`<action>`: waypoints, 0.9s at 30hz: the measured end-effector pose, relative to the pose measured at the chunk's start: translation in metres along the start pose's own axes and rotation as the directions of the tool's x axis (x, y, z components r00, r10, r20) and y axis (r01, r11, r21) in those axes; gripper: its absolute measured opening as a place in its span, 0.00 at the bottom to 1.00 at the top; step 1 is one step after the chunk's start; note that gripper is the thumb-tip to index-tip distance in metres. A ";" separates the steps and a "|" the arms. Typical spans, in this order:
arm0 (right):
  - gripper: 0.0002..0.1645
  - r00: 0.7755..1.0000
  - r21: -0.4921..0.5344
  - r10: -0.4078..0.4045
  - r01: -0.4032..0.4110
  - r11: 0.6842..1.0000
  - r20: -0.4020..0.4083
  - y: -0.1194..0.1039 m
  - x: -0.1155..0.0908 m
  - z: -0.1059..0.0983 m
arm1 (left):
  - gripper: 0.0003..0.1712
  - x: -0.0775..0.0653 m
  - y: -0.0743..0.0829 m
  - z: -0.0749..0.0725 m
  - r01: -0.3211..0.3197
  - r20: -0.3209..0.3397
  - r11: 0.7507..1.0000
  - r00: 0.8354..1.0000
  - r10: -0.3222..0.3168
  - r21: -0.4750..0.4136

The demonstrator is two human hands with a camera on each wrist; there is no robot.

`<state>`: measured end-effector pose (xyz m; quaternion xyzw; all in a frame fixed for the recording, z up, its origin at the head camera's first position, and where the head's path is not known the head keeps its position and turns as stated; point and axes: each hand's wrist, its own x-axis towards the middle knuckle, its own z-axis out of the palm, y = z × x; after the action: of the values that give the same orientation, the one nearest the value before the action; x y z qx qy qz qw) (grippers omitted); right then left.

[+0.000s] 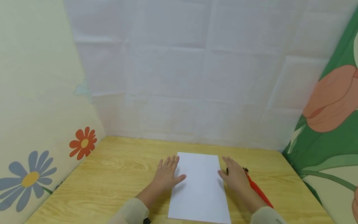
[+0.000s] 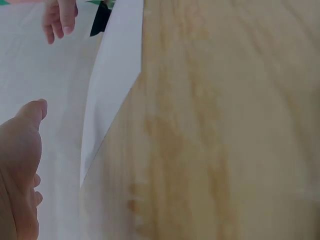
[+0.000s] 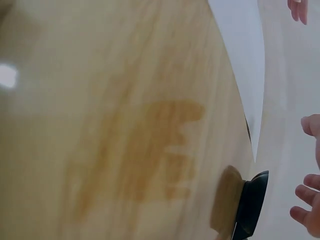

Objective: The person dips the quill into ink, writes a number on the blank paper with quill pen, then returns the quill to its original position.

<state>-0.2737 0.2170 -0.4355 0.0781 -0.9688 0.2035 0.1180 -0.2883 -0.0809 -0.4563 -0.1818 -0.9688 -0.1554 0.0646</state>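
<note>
A plain white sheet of paper lies lengthwise on the wooden table. My left hand is over its left edge, fingers spread and thumb pointing inward across the sheet. Along the opposite edge is my right hand, its fingers extended and its thumb toward the paper. Both hands hold nothing; in the left wrist view the left hand appears raised above the tabletop. A long red object with black parts lies beside the right hand, partly hidden by that hand and forearm. Its kind cannot be made out.
The wooden table ends at a white creased backdrop behind. A flower-printed cloth borders the left side, and a green leafy one the right. A black piece stands near the paper's corner in the right wrist view.
</note>
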 end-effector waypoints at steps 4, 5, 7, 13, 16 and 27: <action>0.37 1.000 0.017 -0.007 0.008 1.000 -0.018 0.007 -0.001 -0.001 | 0.51 -0.003 -0.001 0.003 -0.009 -0.006 1.000 1.000 0.009 -0.024; 0.37 1.000 0.023 -0.005 0.006 1.000 -0.021 0.009 -0.001 -0.002 | 0.51 -0.004 -0.001 0.003 -0.012 -0.003 0.999 1.000 0.012 -0.031; 0.36 1.000 0.038 0.003 -0.002 0.999 -0.029 0.013 -0.001 -0.003 | 0.51 -0.006 -0.002 0.003 -0.021 0.004 0.999 1.000 0.021 -0.042; 0.34 0.999 0.044 0.011 -0.009 0.999 -0.049 0.027 -0.003 -0.006 | 0.52 -0.011 -0.005 0.005 -0.045 0.024 0.996 0.999 0.047 -0.083; 0.34 0.999 0.057 0.030 -0.029 0.998 -0.029 0.032 -0.005 -0.007 | 0.53 -0.015 -0.007 0.009 -0.048 0.021 0.990 0.998 0.051 -0.131; 0.33 0.993 0.094 0.120 -0.119 0.988 0.001 0.042 -0.013 -0.012 | 0.58 -0.033 -0.010 0.017 -0.067 0.062 0.973 0.995 0.083 -0.222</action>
<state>-0.2671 0.2615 -0.4437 0.0248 -0.9608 0.2557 0.1040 -0.2625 -0.0958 -0.4810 -0.2295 -0.9399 -0.2524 0.0157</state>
